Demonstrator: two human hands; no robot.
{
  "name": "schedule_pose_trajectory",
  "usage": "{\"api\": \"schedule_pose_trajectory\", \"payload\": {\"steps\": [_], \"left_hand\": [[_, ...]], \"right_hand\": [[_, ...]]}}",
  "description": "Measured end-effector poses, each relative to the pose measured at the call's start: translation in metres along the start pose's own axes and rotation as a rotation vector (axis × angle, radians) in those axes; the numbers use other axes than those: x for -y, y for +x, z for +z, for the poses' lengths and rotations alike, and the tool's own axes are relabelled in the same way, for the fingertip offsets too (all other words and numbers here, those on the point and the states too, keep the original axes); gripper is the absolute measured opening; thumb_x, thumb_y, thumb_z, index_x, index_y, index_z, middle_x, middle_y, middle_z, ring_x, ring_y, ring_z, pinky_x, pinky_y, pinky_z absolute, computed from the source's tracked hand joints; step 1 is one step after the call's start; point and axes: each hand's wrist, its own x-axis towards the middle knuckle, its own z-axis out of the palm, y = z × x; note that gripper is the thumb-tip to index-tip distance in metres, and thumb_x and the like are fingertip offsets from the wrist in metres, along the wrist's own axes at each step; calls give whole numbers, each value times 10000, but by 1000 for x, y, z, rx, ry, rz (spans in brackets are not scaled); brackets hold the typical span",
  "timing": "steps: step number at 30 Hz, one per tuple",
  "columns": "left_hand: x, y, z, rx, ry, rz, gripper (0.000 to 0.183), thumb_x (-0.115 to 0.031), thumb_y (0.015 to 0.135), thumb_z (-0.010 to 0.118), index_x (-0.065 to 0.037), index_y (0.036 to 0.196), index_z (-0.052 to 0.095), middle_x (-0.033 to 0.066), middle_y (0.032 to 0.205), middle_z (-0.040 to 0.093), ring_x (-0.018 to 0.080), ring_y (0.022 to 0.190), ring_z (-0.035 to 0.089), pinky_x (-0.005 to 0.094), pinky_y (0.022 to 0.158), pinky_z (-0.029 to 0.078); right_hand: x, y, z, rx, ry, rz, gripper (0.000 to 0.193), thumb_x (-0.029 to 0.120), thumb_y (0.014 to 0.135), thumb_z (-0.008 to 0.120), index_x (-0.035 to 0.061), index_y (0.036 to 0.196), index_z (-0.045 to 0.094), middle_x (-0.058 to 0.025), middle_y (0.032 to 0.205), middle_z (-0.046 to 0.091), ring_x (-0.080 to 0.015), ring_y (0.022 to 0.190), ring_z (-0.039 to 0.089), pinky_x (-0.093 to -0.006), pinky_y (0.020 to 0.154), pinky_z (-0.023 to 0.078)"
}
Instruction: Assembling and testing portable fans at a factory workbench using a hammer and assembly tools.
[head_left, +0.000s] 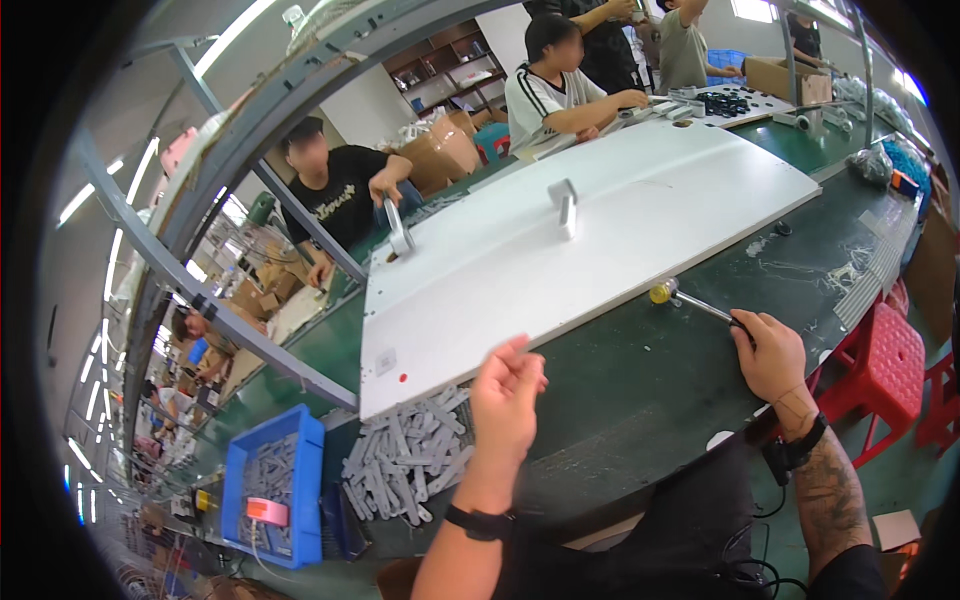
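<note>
A long dark green tabletop (640,390) ran through a busy workshop lit by ceiling strip lights, with a grey metal frame (240,150) arching over its far side. Other people sat or stood along the far edge, near cardboard boxes and shelves. A large white panel (600,230) lay flat on the tabletop, two small grey brackets (566,208) standing on it. A red plastic stool (885,370) stood at the right. At the near left, a blue bin (275,485) held grey plastic strips, and a loose heap of the same grey strips (410,460) lay beside it. The right hand (770,350) had its grip clamped on the handle of a small mallet (665,292) resting on the tabletop just beside the panel's near edge. The left hand (508,395) hovered above the tabletop, fingers loosely curled together, holding nothing visible.
</note>
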Motion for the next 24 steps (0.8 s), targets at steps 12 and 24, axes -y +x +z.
{"api": "schedule_pose_trajectory", "payload": {"steps": [12, 24], "left_hand": [[41, -51, -22, 71, 285, 70, 303, -177, 1040, 857, -22, 1271, 738, -33, 913, 702, 15, 764, 595, 198, 706, 492], [32, -54, -11, 256, 470, 83, 284, -242, 1031, 854, -30, 1210, 795, -24, 813, 702, 28, 704, 560, 223, 651, 479]], "right_hand": [[109, -29, 12, 125, 489, -176, 225, 164, 865, 886, 95, 1073, 837, -82, 993, 731, -293, 937, 690, -444, 909, 503], [178, -43, 45, 525, 1029, 298, 156, 127, 978, 865, 27, 1068, 786, 33, 888, 714, -28, 764, 565, -225, 702, 506]]}}
